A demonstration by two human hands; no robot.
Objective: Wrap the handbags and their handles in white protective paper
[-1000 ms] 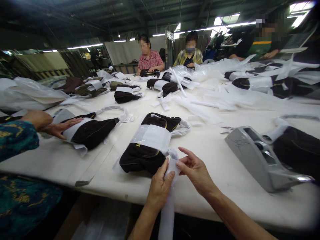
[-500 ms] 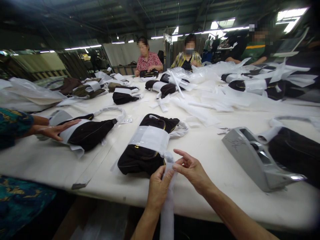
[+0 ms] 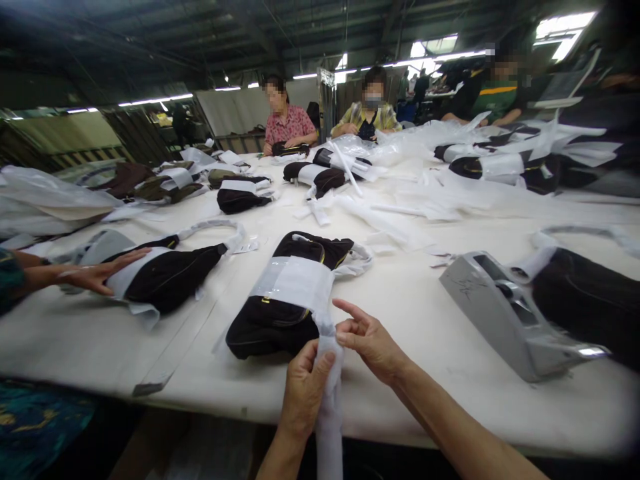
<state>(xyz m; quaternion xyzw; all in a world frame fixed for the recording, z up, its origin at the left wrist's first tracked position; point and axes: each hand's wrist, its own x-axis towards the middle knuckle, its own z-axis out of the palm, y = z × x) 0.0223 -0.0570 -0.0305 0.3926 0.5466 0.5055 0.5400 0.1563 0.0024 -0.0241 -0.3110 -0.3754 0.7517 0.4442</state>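
Observation:
A black bag (image 3: 265, 327) lies in front of me, with a white wrapping band (image 3: 297, 277) around its middle and yellow zipper trim. From its right side a strap wrapped in white sheet (image 3: 331, 407) runs toward me and hangs over the table edge. My left hand (image 3: 306, 380) is closed around this wrapped strap, thumb on top. Just above it, my right hand (image 3: 369, 341) pinches the strap's wrapping between thumb and fingers, its index finger stretched out. The right fingertips are partly hidden behind the thumb.
On the right stands a grey tape dispenser (image 3: 493, 320) beside another black bag (image 3: 585, 300). To the left, a co-worker's hand (image 3: 100, 273) rests on a wrapped black bag (image 3: 173, 283). Loose white sheets (image 3: 380, 223) and more bags lie farther back, where other people sit.
My left hand has slid slightly down the strap toward me, while my right hand still pinches the wrapping. The whole view has shifted a little.

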